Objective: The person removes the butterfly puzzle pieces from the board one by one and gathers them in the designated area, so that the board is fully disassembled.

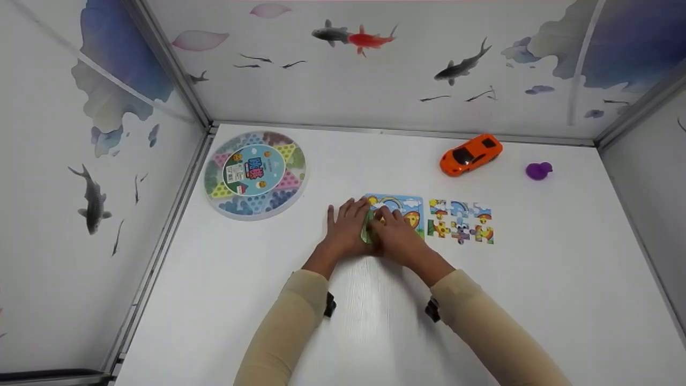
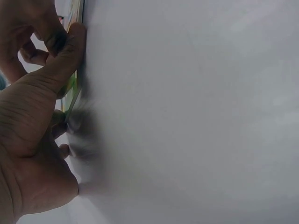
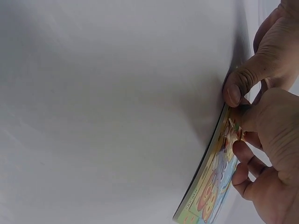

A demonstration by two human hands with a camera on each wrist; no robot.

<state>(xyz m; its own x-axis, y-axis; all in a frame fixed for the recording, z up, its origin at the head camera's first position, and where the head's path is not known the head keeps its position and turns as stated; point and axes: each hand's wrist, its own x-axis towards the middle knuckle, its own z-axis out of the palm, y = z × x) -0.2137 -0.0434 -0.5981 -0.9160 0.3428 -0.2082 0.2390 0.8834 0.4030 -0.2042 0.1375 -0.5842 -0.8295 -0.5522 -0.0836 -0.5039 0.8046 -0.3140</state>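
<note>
A flat jigsaw puzzle board with a rainbow and a lion lies mid-table; its front edge shows in the right wrist view. My left hand grips its left side, with the thumb along the near edge in the left wrist view. Over the board's left part, my right hand has curled fingers and pinches a puzzle piece, mostly hidden by the fingers. Both hands are close together, thumbs near each other. Just right of the board lie several loose puzzle pieces in two rows.
A round Chinese checkers box lies at the back left. Toward the back right are an orange toy car and a small purple toy duck. Walls printed with fish border the white table at the back and sides.
</note>
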